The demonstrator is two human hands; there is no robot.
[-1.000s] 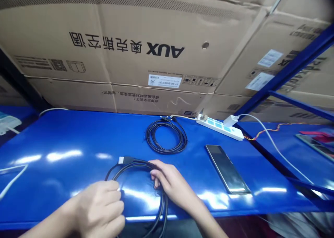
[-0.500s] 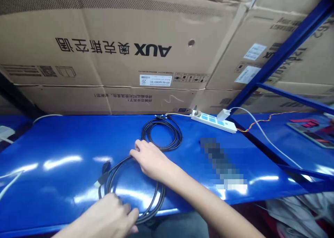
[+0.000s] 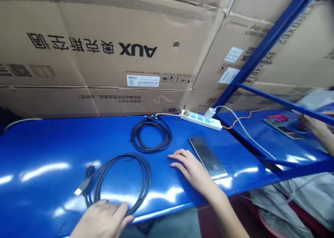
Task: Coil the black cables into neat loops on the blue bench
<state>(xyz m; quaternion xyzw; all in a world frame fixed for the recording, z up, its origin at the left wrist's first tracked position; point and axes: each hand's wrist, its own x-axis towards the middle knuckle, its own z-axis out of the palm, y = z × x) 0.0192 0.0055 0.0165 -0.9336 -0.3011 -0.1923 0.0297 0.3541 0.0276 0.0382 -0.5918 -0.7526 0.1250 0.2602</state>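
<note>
A black coiled cable (image 3: 149,177) lies at the front of the blue table, with a grey connector (image 3: 82,187) and a dark connector (image 3: 90,170) at its left side. My left hand (image 3: 104,217) is closed over the coil's near side at the table edge. To the right, my right hand (image 3: 191,166) holds nothing, its fingers stretched out and apart, low over or on the tabletop; I cannot tell if it touches. Just right of that hand is a dark flat slab like a phone (image 3: 206,156), partly blurred out. Behind, a second black coiled cable (image 3: 151,149) lies flat.
A white power strip (image 3: 200,119) with a plugged-in adapter (image 3: 210,113) sits at the back. Cardboard boxes (image 3: 104,71) stand behind the table (image 3: 52,140). A blue frame post (image 3: 261,46) rises at right, where another person's hand (image 3: 313,125) shows beyond.
My right hand has let go of the near coil and moved right, toward the dark slab. My left hand stays at the coil. The view has shifted right, and another person's hand now shows.
</note>
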